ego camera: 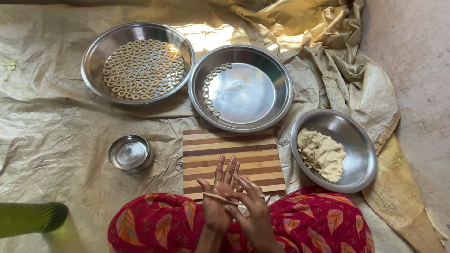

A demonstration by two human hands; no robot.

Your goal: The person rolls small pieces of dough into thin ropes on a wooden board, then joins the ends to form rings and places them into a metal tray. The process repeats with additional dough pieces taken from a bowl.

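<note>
My left hand (217, 197) is held palm up over the near edge of a striped wooden board (232, 151). My right hand (253, 206) lies across it, fingers flat. Between the two palms a thin rope of pale dough (216, 198) sticks out to the left. A steel plate (281, 77) beyond the board holds a short curved row of small dough rings (209, 89) along its left side. A second steel plate (91, 51) at the far left is covered with several dough rings (143, 69). A steel bowl (361, 154) on the right holds a lump of dough (322, 153).
A small steel bowl (130, 152) sits left of the board. Everything rests on a crumpled beige sheet (51, 126) spread over the floor, bunched up at the back right. Bare concrete floor (417, 70) runs along the right. A blurred green object (30, 218) lies at the near left. My lap is in red patterned cloth (154, 225).
</note>
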